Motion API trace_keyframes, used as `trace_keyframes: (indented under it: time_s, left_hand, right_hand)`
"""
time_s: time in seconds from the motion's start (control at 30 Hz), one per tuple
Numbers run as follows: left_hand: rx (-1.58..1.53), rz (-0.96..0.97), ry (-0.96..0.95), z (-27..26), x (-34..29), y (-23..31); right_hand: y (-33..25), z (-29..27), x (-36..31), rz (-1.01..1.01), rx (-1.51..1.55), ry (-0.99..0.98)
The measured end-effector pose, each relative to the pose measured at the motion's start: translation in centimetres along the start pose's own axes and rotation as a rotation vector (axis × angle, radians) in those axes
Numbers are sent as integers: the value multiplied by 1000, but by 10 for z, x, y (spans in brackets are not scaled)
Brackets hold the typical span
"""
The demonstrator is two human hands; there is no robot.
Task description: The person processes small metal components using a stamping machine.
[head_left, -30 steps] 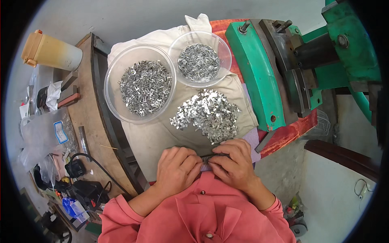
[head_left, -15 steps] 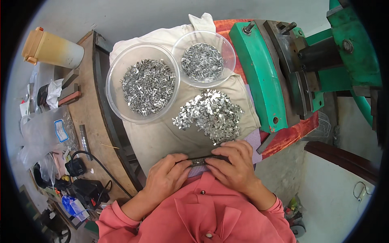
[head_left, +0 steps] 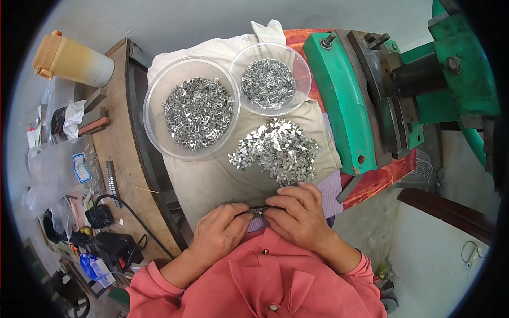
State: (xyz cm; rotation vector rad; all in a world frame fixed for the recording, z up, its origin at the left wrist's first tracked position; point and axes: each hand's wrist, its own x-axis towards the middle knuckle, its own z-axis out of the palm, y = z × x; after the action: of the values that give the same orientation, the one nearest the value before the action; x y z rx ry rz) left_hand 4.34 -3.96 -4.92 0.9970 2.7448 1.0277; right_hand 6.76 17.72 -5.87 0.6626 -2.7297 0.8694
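Observation:
Close to my body, at the near edge of the cloth, my left hand [head_left: 221, 227] and my right hand [head_left: 300, 216] grip a narrow dark slotted metal strip [head_left: 257, 210] by its two ends. My fingers are bent around it, and they hide most of its length. A few small shiny bits show along the strip between my hands. Just beyond my right hand a loose pile of small flat silvery metal pieces [head_left: 286, 151] lies on the beige cloth [head_left: 207, 183].
A large clear bowl [head_left: 150, 119] of small metal parts and a smaller clear bowl [head_left: 304, 79] of metal pins stand behind the pile. On the right is a green press [head_left: 339, 106]. The wooden bench [head_left: 124, 164] at left holds another slotted strip [head_left: 112, 183], a plastic bag and a yellowish jug [head_left: 79, 61].
My right hand has shifted slightly left, toward my left hand, so less of the strip shows between them. Both hands keep their hold. The whole view has moved slightly.

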Motion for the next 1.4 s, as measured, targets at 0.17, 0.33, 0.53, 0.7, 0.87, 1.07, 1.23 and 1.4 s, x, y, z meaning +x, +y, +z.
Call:
trace_keyframes:
  time_s: [0.17, 0.33, 0.53, 0.7, 0.87, 1.07, 1.23, 1.4]
  left_hand:
    - [3, 3, 9, 0, 2, 1]
    - [-10, 1, 15, 1, 4, 1]
    - [-53, -83, 23, 0, 4, 2]
    - [-36, -58, 1, 0, 4, -1]
    - [-20, -17, 15, 3, 6, 0]
    - [9, 23, 1, 7, 14, 4]
    - [19, 21, 0, 10, 17, 6]
    - [40, -14, -46, 11, 14, 7]
  right_hand:
    - [11, -14, 12, 85, 63, 10]
    - [27, -13, 41, 55, -22, 61]
    - [30, -4, 63, -54, -122, -23]
    - [27, -4, 66, -10, -122, -27]
    - [28, -14, 56, 44, 1, 40]
    - [19, -32, 23, 121, 138, -3]
    - [13, -33, 4, 104, 125, -32]
    - [7, -24, 0, 80, 137, -6]
